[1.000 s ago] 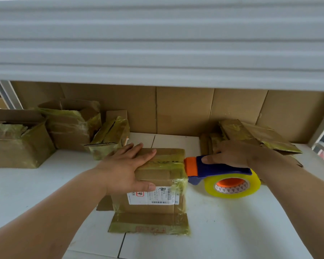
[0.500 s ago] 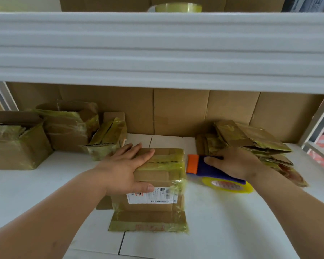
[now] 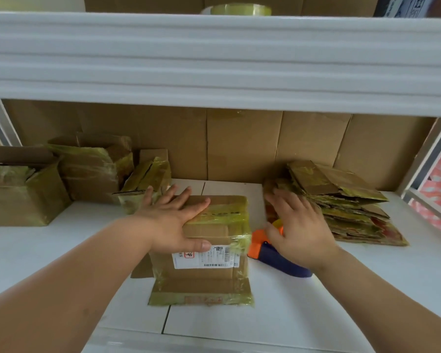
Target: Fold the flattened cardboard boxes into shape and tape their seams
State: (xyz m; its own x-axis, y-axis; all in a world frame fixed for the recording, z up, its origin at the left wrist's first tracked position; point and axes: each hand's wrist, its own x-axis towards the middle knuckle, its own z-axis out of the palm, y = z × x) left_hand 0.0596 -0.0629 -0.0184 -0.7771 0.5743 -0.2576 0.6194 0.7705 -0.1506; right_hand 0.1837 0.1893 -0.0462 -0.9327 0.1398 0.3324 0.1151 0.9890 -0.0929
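A small folded cardboard box (image 3: 214,253) with yellowish tape and a white shipping label stands in the middle of the white shelf (image 3: 61,250). My left hand (image 3: 173,217) lies flat on its top, fingers spread, thumb on the front face. The blue and orange tape dispenser (image 3: 275,256) lies on the shelf just right of the box. My right hand (image 3: 298,230) hovers over the dispenser with fingers spread, holding nothing, and hides most of it. A stack of flattened boxes (image 3: 346,207) lies to the right.
Several taped-up boxes (image 3: 36,184) stand at the back left. Cardboard sheets (image 3: 239,146) line the back wall. A white upper shelf edge (image 3: 214,62) hangs low overhead, with a tape roll (image 3: 236,9) on top. A shelf post (image 3: 423,161) stands at the right.
My right hand has laid the tape dispenser flat beside the box and let go, its fingers now spread above it. My left hand has stayed pressed on the box.
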